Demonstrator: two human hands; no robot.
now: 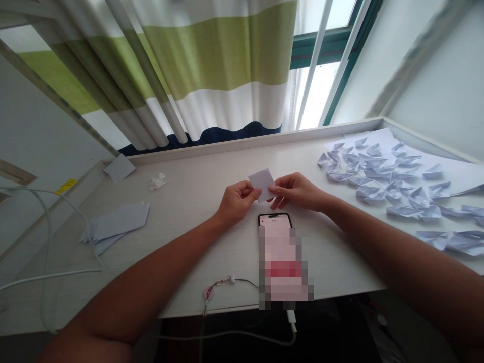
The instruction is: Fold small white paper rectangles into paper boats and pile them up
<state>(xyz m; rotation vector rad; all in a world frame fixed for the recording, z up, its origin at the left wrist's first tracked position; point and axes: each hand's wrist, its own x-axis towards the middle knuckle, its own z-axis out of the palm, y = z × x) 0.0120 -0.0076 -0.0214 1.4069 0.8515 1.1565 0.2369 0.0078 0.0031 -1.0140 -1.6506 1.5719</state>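
Paper square [260,182] over tabletop [189,191], just beyond phone [275,233], between 2 hands, neither nearer; no clear long axis. Left hand [235,202]: fingers curled, pinching lower left edge. Right hand [298,191]: thumb pinching right edge, lower fingers loosely spread.

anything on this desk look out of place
A small crumpled white wad, perhaps tissue, lies on the pale desktop, left of the left hand. It looks odd because it is scrunched, unlike the flat white paper square held by that hand and the right hand. No spill shows.
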